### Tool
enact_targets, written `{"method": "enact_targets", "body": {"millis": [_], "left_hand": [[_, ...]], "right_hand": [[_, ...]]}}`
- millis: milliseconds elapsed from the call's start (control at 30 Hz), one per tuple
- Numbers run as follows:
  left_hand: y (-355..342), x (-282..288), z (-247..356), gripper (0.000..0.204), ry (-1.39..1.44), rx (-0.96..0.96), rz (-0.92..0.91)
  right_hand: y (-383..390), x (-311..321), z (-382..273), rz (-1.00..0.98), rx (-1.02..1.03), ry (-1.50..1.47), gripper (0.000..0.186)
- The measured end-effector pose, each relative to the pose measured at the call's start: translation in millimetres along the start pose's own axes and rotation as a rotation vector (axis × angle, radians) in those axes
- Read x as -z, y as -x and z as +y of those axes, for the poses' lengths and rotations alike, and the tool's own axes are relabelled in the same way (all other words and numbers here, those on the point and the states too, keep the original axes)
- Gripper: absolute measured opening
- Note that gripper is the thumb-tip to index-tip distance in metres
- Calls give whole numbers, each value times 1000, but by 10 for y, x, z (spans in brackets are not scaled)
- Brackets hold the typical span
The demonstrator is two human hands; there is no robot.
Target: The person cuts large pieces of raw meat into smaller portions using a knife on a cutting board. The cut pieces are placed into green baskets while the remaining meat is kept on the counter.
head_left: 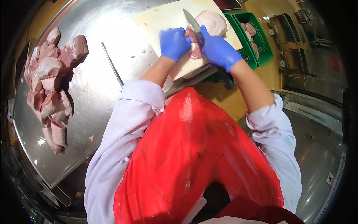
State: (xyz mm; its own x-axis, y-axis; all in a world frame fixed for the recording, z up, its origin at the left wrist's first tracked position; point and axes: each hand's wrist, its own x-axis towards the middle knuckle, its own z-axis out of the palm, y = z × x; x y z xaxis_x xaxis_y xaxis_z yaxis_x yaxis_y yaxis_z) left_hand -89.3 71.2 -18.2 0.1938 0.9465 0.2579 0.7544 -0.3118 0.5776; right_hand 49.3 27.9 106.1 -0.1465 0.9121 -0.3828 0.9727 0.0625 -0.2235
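Observation:
My right hand (pixel 220 50), in a blue glove, is closed on a knife (pixel 191 19) whose blade points away and to the left. A dark handle-like part shows below that hand. The blade lies along the right side of a piece of raw meat (pixel 195 49) on the white cutting board (pixel 158 22). My left hand (pixel 174 43), also blue-gloved, has its fingers curled on the left side of this piece. Just beyond my right hand, a larger pale, rounded piece of meat (pixel 211 23) rests on the board.
Many raw meat chunks are heaped (pixel 50 69) at the left of the steel table (pixel 95 108). Between heap and board lies a thin dark rod (pixel 112 65), perhaps a honing steel. Right of the board stand green baskets (pixel 265 50), with meat pieces (pixel 249 29) inside.

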Motion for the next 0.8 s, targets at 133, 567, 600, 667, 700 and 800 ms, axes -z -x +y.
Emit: {"method": "enact_targets", "body": {"millis": [133, 567, 600, 667, 700, 800], "left_hand": [[6, 13, 42, 24, -10, 21, 11], [199, 124, 139, 24, -54, 181, 75], [206, 162, 130, 23, -48, 228, 68], [218, 317, 149, 34, -28, 352, -39], [253, 263, 210, 41, -30, 269, 90], [382, 29, 588, 77, -111, 98, 167]], "right_hand": [[581, -78, 194, 32, 170, 267, 75], [938, 524, 1483, -137, 412, 554, 91], [1003, 528, 1655, -145, 404, 569, 90], [1105, 506, 2020, -160, 385, 606, 88], [1102, 467, 2217, -123, 432, 523, 87], [1077, 240, 2737, -35, 520, 189, 83]]}}
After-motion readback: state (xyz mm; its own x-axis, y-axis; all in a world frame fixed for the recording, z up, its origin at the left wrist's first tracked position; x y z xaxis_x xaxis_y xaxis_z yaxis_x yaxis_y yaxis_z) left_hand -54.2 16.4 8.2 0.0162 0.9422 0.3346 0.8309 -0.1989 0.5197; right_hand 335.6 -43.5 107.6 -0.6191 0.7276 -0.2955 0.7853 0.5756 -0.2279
